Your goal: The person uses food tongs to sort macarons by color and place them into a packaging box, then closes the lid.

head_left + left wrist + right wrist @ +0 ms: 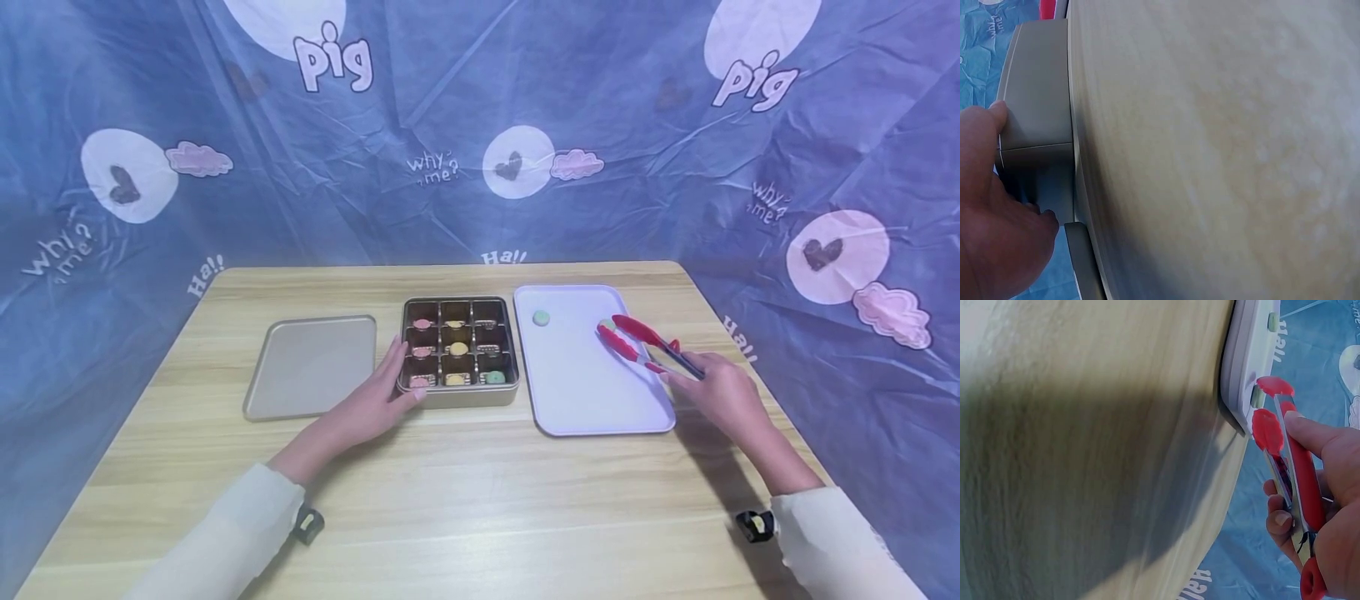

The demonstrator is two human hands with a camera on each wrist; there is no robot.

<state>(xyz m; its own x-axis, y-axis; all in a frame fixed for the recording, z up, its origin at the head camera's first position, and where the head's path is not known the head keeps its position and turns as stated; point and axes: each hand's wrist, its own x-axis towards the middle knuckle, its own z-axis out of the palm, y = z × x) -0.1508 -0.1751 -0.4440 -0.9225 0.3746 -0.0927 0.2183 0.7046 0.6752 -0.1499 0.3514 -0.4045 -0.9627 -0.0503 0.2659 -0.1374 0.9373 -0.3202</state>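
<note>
My right hand grips red-tipped tongs over the tray. The red tips stand around a pale green round sweet that looks like a macaron. Another green sweet lies near the tray's upper left. My left hand rests against a divided tin, fingers along its left wall and thumb at the front corner. Pink sweets fill the tin's left column, with yellow ones down the middle. In the right column, a green sweet sits in the front compartment; the two behind it show only patterned liners.
The white tray lies right of the tin. A flat metal lid lies to the left. Both stand on a wooden table, with a blue printed cloth hanging behind and at the sides.
</note>
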